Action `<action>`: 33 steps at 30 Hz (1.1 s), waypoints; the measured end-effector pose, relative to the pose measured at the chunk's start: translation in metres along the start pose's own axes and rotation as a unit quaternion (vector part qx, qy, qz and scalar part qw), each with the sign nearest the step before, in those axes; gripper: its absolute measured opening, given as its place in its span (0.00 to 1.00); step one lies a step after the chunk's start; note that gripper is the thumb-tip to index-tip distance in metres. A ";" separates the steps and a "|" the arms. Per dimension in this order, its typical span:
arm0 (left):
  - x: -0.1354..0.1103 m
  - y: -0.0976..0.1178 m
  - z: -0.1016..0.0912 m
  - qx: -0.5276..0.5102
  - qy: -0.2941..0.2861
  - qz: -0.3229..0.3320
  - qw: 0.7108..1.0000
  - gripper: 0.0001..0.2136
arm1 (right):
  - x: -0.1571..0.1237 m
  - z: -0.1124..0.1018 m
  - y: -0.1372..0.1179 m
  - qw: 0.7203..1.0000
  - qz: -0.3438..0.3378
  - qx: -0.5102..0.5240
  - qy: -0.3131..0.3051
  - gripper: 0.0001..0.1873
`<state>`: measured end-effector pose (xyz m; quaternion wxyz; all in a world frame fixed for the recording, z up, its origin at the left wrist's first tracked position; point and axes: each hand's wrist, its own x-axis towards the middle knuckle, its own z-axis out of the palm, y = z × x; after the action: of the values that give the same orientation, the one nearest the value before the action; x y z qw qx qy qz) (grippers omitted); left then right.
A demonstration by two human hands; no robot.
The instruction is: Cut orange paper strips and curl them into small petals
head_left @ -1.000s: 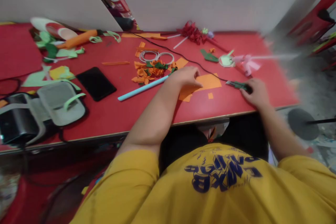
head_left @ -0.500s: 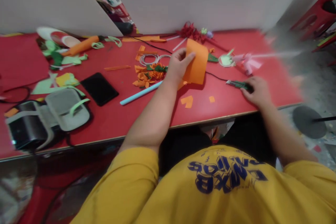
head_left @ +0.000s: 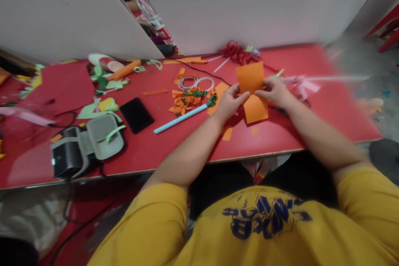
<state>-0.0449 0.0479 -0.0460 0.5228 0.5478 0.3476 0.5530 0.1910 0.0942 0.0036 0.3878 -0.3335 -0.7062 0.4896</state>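
A sheet of orange paper [head_left: 250, 75], bent across its middle, stands between my two hands above the red table [head_left: 193, 143]. My left hand [head_left: 230, 103] pinches its left edge at the bend, thumb on the near side. From the other side, my right hand [head_left: 277, 92] pinches the right edge at about the same height. Small orange paper scraps [head_left: 227, 134] lie just below the sheet. To the left of my left hand are crumpled orange paper flowers [head_left: 187, 99] and a light blue stick [head_left: 181, 119] with a green end. The utility knife cannot be made out clearly.
A black phone [head_left: 136, 115] and an open grey case [head_left: 106, 137] lie on the left. Rolls of thin white wire [head_left: 187, 83], a red paper flower [head_left: 235, 52] and a pink ribbon bow [head_left: 302, 87] sit farther back. A white wall [head_left: 249, 4] borders the table.
My right hand has let go of the utility knife and moved left onto the orange paper. The sheet, earlier curved in my left hand alone, now shows a bend. The view has shifted left.
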 end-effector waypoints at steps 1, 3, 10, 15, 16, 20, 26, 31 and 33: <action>-0.002 -0.001 -0.001 0.001 0.003 -0.009 1.000 0.32 | -0.001 -0.001 0.003 1.000 -0.013 -0.014 0.022 0.14; -0.005 -0.002 -0.001 -0.018 -0.003 -0.036 0.999 0.31 | -0.008 -0.002 0.004 0.994 -0.054 -0.050 0.079 0.08; -0.014 0.001 0.017 -0.081 -0.037 -0.075 0.993 0.33 | -0.030 -0.001 -0.022 0.960 -0.187 -0.192 0.081 0.09; -0.011 -0.004 0.019 -0.085 0.000 -0.054 0.995 0.32 | -0.036 0.001 -0.030 0.987 -0.083 -0.116 0.068 0.20; -0.011 -0.005 0.018 -0.084 0.005 -0.048 0.995 0.32 | -0.036 0.002 -0.028 0.993 -0.052 -0.075 0.073 0.23; -0.009 -0.007 0.013 -0.076 0.023 -0.035 0.996 0.30 | -0.034 0.009 -0.016 0.995 0.063 0.054 0.053 0.29; -0.009 -0.002 0.019 -0.124 0.041 -0.048 0.990 0.29 | -0.033 0.015 -0.014 0.986 0.129 0.101 0.041 0.25; -0.009 0.004 0.023 -0.122 0.032 -0.050 0.991 0.31 | -0.033 0.014 -0.017 0.984 0.136 0.100 0.064 0.28; -0.009 0.005 0.022 -0.117 0.028 -0.055 0.991 0.31 | -0.033 0.015 -0.016 0.983 0.141 0.100 0.067 0.28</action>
<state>-0.0260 0.0339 -0.0399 0.6032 0.4472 0.3248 0.5750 0.1922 0.0547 0.0077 0.3927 -0.4216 -0.5721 0.5837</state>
